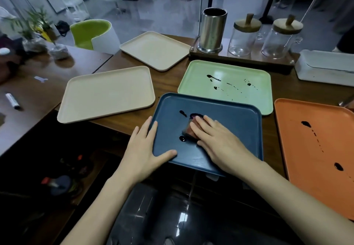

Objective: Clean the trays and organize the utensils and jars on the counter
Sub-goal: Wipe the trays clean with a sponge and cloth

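A dark blue tray [226, 114] lies at the counter's front edge with dark sauce spots on it. My right hand [216, 139] presses a reddish sponge [188, 129] flat onto the tray with straight fingers. At the tray's left rim, my left hand [145, 149] steadies it: fingers lie straight along the edge and the thumb rests on the tray floor. Behind it, a green tray [235, 70] carries dark splatters. An orange tray [298, 129] on the right has dark drops too. Two beige trays [99, 91] [153, 49] look clean.
At the back, a wooden stand [239, 59] holds a steel utensil cup [211, 30] and two glass jars with wooden lids [244, 34] [283, 35]. A white box [325, 68] sits at the right. A marker [12, 101] lies on the left table.
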Demonstrator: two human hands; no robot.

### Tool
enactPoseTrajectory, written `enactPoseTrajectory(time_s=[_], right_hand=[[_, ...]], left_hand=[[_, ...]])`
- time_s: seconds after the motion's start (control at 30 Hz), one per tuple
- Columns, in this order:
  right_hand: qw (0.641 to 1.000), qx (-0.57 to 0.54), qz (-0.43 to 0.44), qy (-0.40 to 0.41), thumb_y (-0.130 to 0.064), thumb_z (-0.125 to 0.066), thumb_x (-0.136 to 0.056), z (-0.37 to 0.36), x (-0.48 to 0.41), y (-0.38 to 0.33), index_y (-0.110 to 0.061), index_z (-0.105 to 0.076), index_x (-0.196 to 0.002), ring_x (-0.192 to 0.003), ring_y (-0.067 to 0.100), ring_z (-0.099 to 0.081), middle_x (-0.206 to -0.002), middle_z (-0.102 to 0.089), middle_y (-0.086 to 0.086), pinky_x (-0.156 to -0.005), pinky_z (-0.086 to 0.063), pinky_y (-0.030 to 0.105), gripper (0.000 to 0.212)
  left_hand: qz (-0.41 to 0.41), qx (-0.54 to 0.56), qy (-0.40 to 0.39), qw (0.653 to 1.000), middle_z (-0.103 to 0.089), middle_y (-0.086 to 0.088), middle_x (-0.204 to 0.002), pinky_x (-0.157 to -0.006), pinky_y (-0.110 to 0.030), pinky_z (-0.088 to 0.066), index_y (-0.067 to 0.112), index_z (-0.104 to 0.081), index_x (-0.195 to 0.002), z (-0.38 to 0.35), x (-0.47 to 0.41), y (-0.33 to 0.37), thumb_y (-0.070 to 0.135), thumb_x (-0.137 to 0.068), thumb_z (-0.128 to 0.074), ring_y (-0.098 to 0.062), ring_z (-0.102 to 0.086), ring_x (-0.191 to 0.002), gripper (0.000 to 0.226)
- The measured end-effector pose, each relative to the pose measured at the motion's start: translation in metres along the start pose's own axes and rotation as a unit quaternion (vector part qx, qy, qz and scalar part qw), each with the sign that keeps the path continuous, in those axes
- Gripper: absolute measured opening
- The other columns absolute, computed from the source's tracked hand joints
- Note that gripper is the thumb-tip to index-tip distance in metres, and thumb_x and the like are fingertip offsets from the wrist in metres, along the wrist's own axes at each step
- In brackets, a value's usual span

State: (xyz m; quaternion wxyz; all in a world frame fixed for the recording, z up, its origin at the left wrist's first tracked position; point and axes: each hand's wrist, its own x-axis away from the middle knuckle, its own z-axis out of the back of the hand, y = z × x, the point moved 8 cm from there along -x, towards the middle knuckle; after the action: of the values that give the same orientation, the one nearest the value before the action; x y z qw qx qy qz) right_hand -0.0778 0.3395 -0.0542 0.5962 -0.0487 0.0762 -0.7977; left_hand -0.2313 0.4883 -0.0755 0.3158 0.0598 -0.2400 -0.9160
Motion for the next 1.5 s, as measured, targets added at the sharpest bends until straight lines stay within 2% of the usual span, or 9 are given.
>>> enactPoseTrajectory(time_s=[0.23,0.43,0.57,0.83,1.07,1.17,1.3,1.4,1.5], right_hand=[[0.998,0.002,-0.069,0.003,-0.030,-0.029,-0.108,-0.002,-0.082,0.006,-0.014,-0.013,-0.160,-0.154,0.028,-0.010,-0.168,-0.010,0.007,-0.124,-0.013,0.039,0.056],[0.999,-0.026,-0.030,-0.023,-0.025,-0.033,-0.107,-0.004,-0.049,-0.045,-0.017,-0.014,-0.160,-0.154,0.023,-0.008,-0.168,-0.010,0.004,-0.125,-0.007,0.035,0.056],[0.998,-0.044,0.004,-0.041,-0.024,-0.035,-0.108,-0.006,-0.001,-0.061,-0.023,-0.016,-0.160,-0.155,0.015,-0.005,-0.167,-0.008,-0.004,-0.123,0.002,0.028,0.056],[0.973,-0.019,-0.228,0.017,-0.023,-0.032,-0.107,0.005,-0.001,0.033,-0.018,-0.016,-0.160,-0.155,0.026,-0.008,-0.168,-0.010,0.004,-0.125,-0.010,0.039,0.055],[0.995,-0.056,-0.073,-0.041,-0.020,-0.037,-0.106,-0.014,-0.010,-0.068,-0.024,-0.019,-0.159,-0.155,0.017,-0.006,-0.168,-0.010,-0.003,-0.126,-0.007,0.035,0.057],[0.992,-0.059,-0.100,-0.049,-0.021,-0.041,-0.106,-0.002,0.031,-0.033,-0.038,-0.031,-0.155,-0.155,0.014,-0.005,-0.163,-0.018,-0.016,-0.126,-0.009,0.037,0.052],[0.972,-0.037,-0.232,-0.025,-0.011,-0.041,-0.103,0.011,0.062,0.019,-0.039,-0.034,-0.153,-0.155,0.018,-0.007,-0.163,-0.024,-0.017,-0.122,-0.023,0.039,0.057],[0.980,-0.041,-0.196,-0.007,-0.008,-0.041,-0.098,0.001,0.042,-0.021,-0.022,-0.035,-0.154,-0.153,0.026,-0.017,-0.164,-0.028,0.000,-0.124,-0.019,0.042,0.058],[0.987,-0.080,-0.136,0.002,-0.032,-0.024,-0.095,-0.007,0.022,-0.072,-0.019,-0.037,-0.154,-0.153,0.023,-0.017,-0.163,-0.028,0.002,-0.125,-0.011,0.042,0.062]], left_hand=[[0.006,-0.003,-0.048,0.999,0.011,0.018,-0.169,-0.126,-0.039,-0.002,0.026,-0.008,-0.165,0.007,0.003,0.003,0.099,-0.059,-0.051,-0.022,0.008,-0.157,0.136],[-0.028,-0.039,-0.047,0.998,0.011,0.006,-0.171,-0.123,-0.029,0.010,0.018,-0.004,-0.165,0.011,0.001,0.012,0.103,-0.057,-0.042,-0.005,0.011,-0.151,0.142],[-0.045,-0.059,-0.040,0.996,0.011,0.002,-0.171,-0.124,-0.031,0.010,0.017,-0.002,-0.164,0.011,0.001,0.012,0.107,-0.056,-0.031,-0.008,0.010,-0.153,0.144],[-0.063,-0.034,-0.048,0.996,0.009,0.002,-0.171,-0.119,-0.029,0.012,0.017,-0.006,-0.164,0.016,0.003,0.013,0.100,-0.062,-0.043,-0.003,0.011,-0.148,0.137],[-0.080,-0.075,-0.048,0.993,0.004,-0.005,-0.172,-0.128,-0.036,0.002,0.012,-0.006,-0.164,0.011,-0.001,0.011,0.104,-0.061,-0.032,-0.014,0.004,-0.157,0.141],[-0.077,-0.071,-0.050,0.993,0.006,-0.003,-0.172,-0.125,-0.034,0.005,0.013,-0.006,-0.164,0.013,-0.001,0.010,0.101,-0.064,-0.038,-0.016,0.004,-0.157,0.137],[-0.079,-0.056,-0.060,0.993,0.009,-0.003,-0.171,-0.121,-0.031,0.011,0.013,-0.005,-0.164,0.014,0.001,0.012,0.095,-0.069,-0.048,-0.015,0.008,-0.155,0.133],[-0.079,-0.057,-0.064,0.993,0.010,-0.005,-0.171,-0.124,-0.036,0.009,0.012,-0.005,-0.164,0.012,0.001,0.014,0.096,-0.066,-0.046,-0.018,0.009,-0.156,0.135],[-0.081,-0.067,-0.064,0.992,0.008,-0.009,-0.171,-0.127,-0.040,0.005,0.010,-0.004,-0.163,0.009,-0.002,0.014,0.107,-0.056,-0.031,-0.017,0.008,-0.157,0.147]])
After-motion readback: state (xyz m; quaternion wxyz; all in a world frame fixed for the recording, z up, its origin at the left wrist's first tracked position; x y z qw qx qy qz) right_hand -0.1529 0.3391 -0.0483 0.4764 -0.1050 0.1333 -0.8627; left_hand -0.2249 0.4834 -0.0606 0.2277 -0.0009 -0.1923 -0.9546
